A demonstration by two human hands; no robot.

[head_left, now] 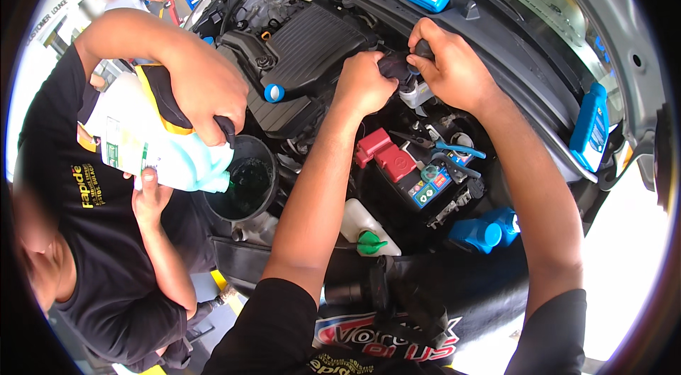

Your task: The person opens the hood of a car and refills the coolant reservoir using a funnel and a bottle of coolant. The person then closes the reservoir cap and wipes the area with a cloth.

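"Which step are the hands at?"

"A two-handed one, I'd judge: working at a dark fitting (392, 66) just above the pale reservoir (417, 96), to the right of the engine cover (312, 38). The left hand (365, 84) has its grip clamped on that fitting, and the right hand (454, 66) curls its fingers round a stubby black handle (423, 49) close beside it."

"Are fitting and handle joined?"

"I can't tell; the fingers hide that part."

"What does the move call for?"

"Probably a firm left grip and small, controlled effort from the right, both kept lined up over the reservoir."

"And the materials?"

"The reservoir looks like cloudy plastic, the handle smooth and rounded. The engine cover is matt black with long ridges. Nearer, a boxy red cover (392, 161) sits on the battery (429, 191), with blue-handled pliers (460, 150) lying across it."

"Anyone else there?"

"Yes. A co-worker's hand (206, 95) holds a pale, glossy jug (159, 137) tilted over a dark, round container (274, 176) with greenish liquid (248, 183) inside."
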